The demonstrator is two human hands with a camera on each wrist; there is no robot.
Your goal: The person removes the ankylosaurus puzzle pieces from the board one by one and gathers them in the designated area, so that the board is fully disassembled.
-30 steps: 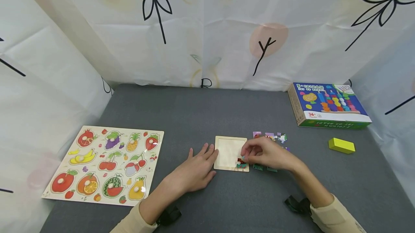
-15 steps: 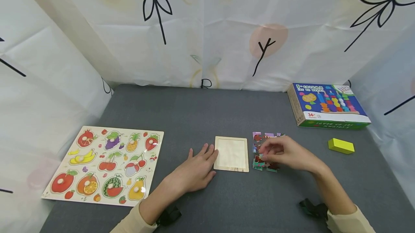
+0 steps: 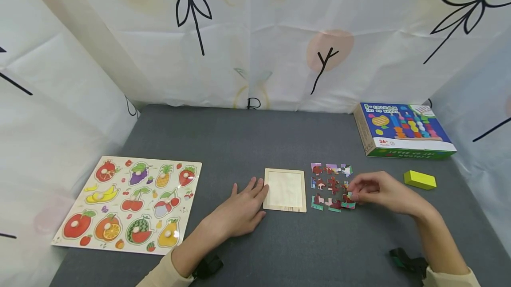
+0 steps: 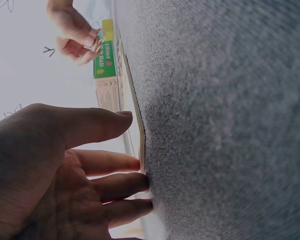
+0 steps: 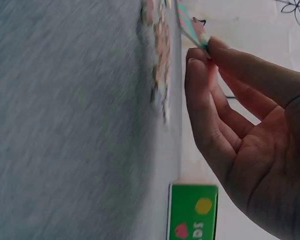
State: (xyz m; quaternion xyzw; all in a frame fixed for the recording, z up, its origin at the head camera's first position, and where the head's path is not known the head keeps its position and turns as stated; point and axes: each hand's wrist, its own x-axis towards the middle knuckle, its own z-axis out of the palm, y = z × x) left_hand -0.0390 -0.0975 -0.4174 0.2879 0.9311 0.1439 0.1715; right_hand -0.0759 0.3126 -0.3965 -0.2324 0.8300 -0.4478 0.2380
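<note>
My right hand (image 3: 381, 193) pinches a jigsaw piece (image 5: 194, 26) between thumb and forefinger. The piece has a green edge with pink and red print, and the right wrist view shows it tilted and raised off the table. In the head view this hand is at the right side of several loose jigsaw pieces (image 3: 332, 183) laid out in rows. My left hand (image 3: 241, 209) lies with fingers spread, its fingertips touching the left edge of a square wooden puzzle tray (image 3: 284, 189). Bare wood shows inside the tray's raised rim.
A fruit puzzle board (image 3: 129, 205) with white knobs lies on the left of the grey table (image 3: 223, 136). At the back right stands a blue and green toy box (image 3: 405, 129), with a yellow block (image 3: 420, 179) in front of it. White printed cloth (image 3: 275, 7) hangs behind.
My right hand has moved from over the tray's lower right corner to the far side of the loose pieces, carrying the jigsaw piece. The left hand has stayed in place.
</note>
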